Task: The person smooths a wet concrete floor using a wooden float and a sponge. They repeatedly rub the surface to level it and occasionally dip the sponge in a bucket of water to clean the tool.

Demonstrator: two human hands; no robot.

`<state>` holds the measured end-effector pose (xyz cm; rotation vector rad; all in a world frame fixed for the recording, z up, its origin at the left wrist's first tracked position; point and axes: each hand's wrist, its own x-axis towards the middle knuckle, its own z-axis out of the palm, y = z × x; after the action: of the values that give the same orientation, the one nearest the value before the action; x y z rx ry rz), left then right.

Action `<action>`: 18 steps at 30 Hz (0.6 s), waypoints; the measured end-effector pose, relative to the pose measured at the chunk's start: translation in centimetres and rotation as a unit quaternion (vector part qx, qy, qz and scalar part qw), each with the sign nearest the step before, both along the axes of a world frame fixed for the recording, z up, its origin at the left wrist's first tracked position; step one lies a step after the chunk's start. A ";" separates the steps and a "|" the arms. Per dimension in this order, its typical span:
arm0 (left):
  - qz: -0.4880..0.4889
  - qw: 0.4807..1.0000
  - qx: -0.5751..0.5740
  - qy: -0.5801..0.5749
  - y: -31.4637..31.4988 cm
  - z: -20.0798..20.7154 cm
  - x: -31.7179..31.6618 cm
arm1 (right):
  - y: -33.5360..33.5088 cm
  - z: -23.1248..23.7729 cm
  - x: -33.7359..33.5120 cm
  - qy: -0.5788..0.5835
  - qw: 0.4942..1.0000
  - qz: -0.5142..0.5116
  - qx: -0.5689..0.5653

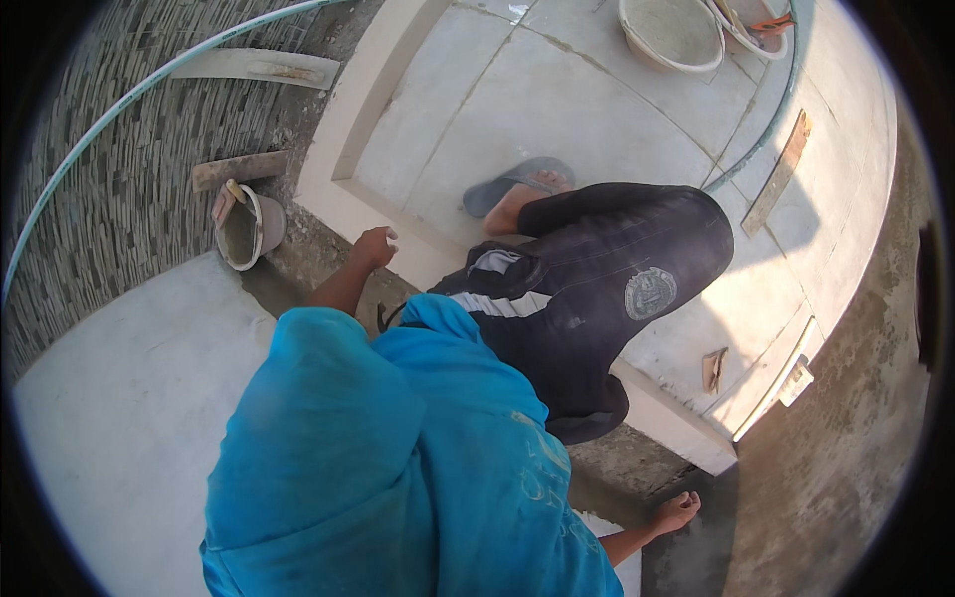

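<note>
My left hand [376,247] is beside the pale raised edge [343,204] of the tiled step, its fingers curled in. The fingertips look whitish; whether anything is between them is hidden. A small pale bucket [271,234] of grey paste stands to its left, with a wooden-handled tool [236,192] at its rim. My right hand [676,510] is low over a dark grey strip of ground, near the step's outer corner [718,458]. Its fingers are bent inward too, and I cannot see anything in them.
A short board [239,171] and a long pale float [257,68] lie by the striped stone wall [129,219]. On the tiles are a basin of grey mix [674,35], a second basin [774,45] with tools, a wooden strip [779,171], a hose [748,151] and a small brown piece [713,370].
</note>
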<state>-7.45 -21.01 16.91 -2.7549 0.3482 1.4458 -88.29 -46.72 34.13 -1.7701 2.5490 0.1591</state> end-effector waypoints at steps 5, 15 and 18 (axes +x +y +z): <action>-0.019 0.999 -0.023 -0.015 -2.6 -1.5 1.4 | 0.2 -4.1 2.3 -0.108 0.988 0.037 0.100; -0.042 0.996 -0.023 -0.080 -5.0 -1.2 2.3 | -9.7 -9.9 7.9 -0.189 0.975 0.047 0.108; -0.007 0.995 -0.032 -0.095 -4.9 2.0 2.6 | -12.7 -13.2 8.9 -0.211 0.967 0.144 0.018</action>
<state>-4.88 -25.88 18.88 -2.9033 0.4148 1.1750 -79.40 -59.40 20.95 -1.9057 1.9833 -0.1493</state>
